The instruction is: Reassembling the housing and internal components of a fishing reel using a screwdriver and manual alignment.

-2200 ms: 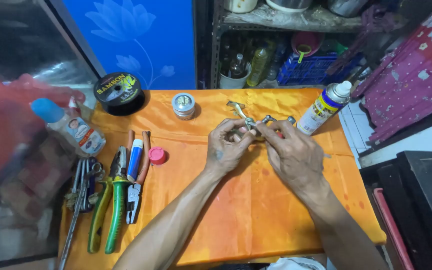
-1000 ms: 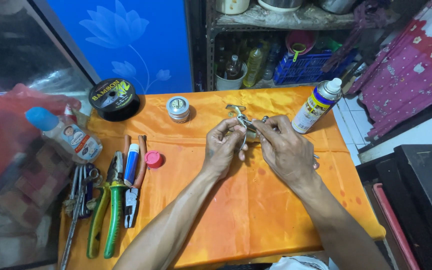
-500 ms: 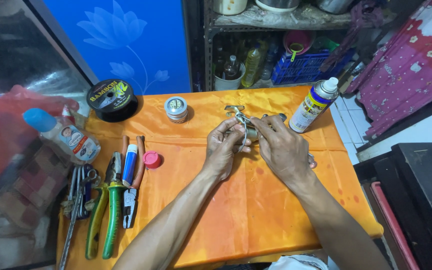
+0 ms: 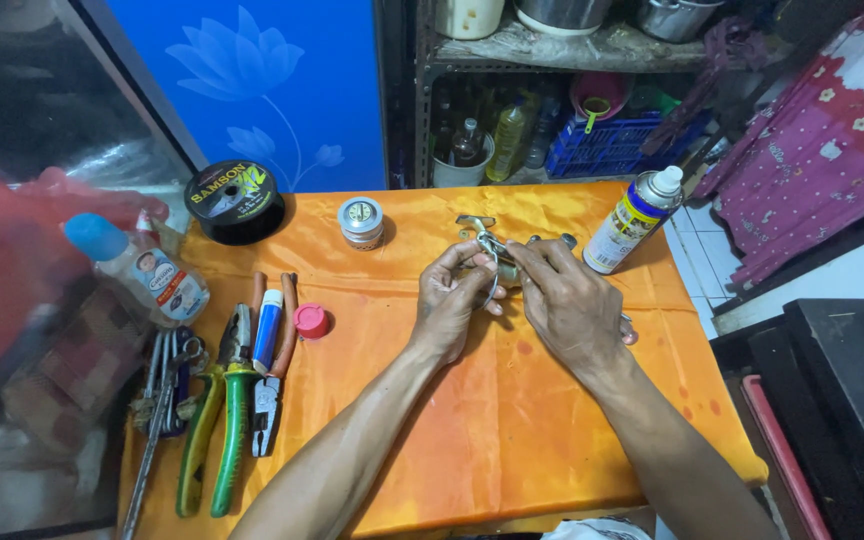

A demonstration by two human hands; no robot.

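Observation:
My left hand (image 4: 455, 297) and my right hand (image 4: 570, 300) meet over the far middle of the orange cloth (image 4: 512, 440). Both pinch a small metal part (image 4: 484, 243) with a wire bail, held just above the cloth. My fingers hide most of the part. A spray can (image 4: 634, 219) stands upright just right of my right hand. A small round tin (image 4: 360, 221) sits to the left of my left hand.
Green-handled pliers (image 4: 214, 430), orange-handled pliers (image 4: 272, 360), a blue tube (image 4: 267, 330), a pink cap (image 4: 310, 320) and wrenches (image 4: 157, 400) lie at left. A black line spool (image 4: 235, 200) and a plastic bottle (image 4: 142, 272) sit far left. A cluttered shelf (image 4: 552, 130) stands behind.
My hands stay together on the metal part, with small finger shifts. The view has drifted slightly.

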